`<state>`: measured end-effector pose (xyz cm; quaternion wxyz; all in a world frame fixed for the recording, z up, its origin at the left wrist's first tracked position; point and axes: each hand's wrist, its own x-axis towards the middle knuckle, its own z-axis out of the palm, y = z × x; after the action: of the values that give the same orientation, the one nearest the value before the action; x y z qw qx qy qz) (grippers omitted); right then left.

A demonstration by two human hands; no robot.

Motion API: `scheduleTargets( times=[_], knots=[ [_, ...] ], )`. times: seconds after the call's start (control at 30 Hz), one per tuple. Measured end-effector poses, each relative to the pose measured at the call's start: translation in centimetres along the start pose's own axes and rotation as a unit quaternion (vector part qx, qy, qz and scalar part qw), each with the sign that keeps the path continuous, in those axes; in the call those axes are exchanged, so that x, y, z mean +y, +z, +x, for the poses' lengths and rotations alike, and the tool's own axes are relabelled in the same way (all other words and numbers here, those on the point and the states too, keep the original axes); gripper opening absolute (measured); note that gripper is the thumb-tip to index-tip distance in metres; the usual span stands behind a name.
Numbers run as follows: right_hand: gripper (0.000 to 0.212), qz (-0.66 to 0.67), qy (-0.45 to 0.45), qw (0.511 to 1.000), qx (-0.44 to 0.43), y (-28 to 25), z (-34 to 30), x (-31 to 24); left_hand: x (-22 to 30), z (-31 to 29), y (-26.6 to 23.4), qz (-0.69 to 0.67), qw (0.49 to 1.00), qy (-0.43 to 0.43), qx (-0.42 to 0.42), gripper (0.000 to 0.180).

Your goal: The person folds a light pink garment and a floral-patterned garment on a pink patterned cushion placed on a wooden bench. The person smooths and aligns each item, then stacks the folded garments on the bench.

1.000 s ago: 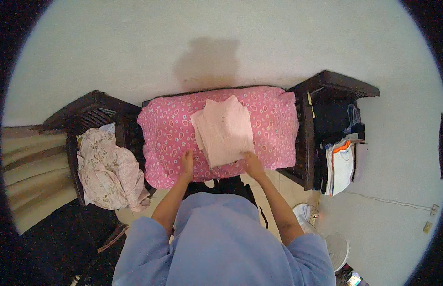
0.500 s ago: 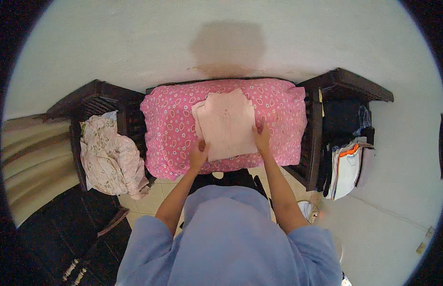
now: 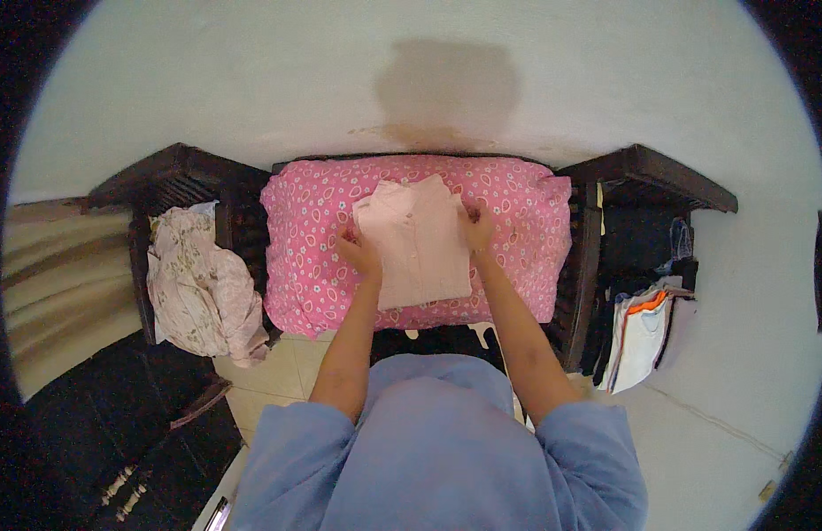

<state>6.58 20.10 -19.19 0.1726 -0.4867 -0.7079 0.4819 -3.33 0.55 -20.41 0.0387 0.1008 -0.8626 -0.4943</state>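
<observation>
A pale pink folded shirt (image 3: 420, 252) with a collar and a front button line lies on a bright pink patterned cloth (image 3: 313, 283) covering a cushion-like surface. My left hand (image 3: 362, 255) is at the shirt's left side, its fingers curled in at the edge below the shoulder. At the upper right edge, my right hand (image 3: 478, 232) is closed in the same way, fingertips against the fabric. The shirt lies mostly flat, collar toward the wall. The fingers' undersides are hidden.
On the left, a dark wooden slatted stand (image 3: 243, 212) adjoins a crumpled floral cloth (image 3: 198, 283). Folded clothes (image 3: 641, 336) in white, orange and dark colours hang over at the right, beside another dark wooden slatted side (image 3: 585, 274). A pale wall (image 3: 278, 80) rises behind.
Both hands have slid up along the shirt's sides, from its lower part toward the shoulders. The collar end now looks neater and squarer. My view has shifted slightly.
</observation>
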Motion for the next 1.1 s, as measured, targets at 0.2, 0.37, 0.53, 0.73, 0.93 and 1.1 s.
scheduleTargets(
  times=[0.2, 0.37, 0.53, 0.73, 0.93, 1.1],
  knots=[
    [0.043, -0.051, 0.05, 0.987, -0.147, -1.6, -6.1, 3.6, 1.4, -6.1, -1.9, 0.037, 0.99, -0.042, -0.13, 0.053],
    [0.045, 0.185, 0.233, 0.916, -0.27, -3.3, -8.0, 3.8, 2.6, -5.2, -6.9, -0.171, 0.869, -0.202, -0.419, 0.057],
    [0.048, 0.394, 0.342, 0.785, -0.334, -6.7, -12.6, -2.8, 3.9, -1.7, -9.8, -0.217, 0.717, -0.395, -0.532, 0.055],
    [0.044, 0.517, 0.284, 0.753, -0.292, -11.0, -18.6, -0.7, 5.7, -4.1, -12.9, -0.216, 0.673, -0.366, -0.606, 0.05],
    [0.058, 0.75, 0.07, 0.645, -0.131, -15.9, -26.4, 4.5, 10.8, -12.0, -14.1, -0.32, 0.543, -0.317, -0.708, 0.049],
    [0.066, 0.854, -0.076, 0.515, 0.005, -20.0, -30.7, -1.0, 13.6, -18.9, -12.2, -0.279, 0.544, -0.251, -0.751, 0.049]
  ],
)
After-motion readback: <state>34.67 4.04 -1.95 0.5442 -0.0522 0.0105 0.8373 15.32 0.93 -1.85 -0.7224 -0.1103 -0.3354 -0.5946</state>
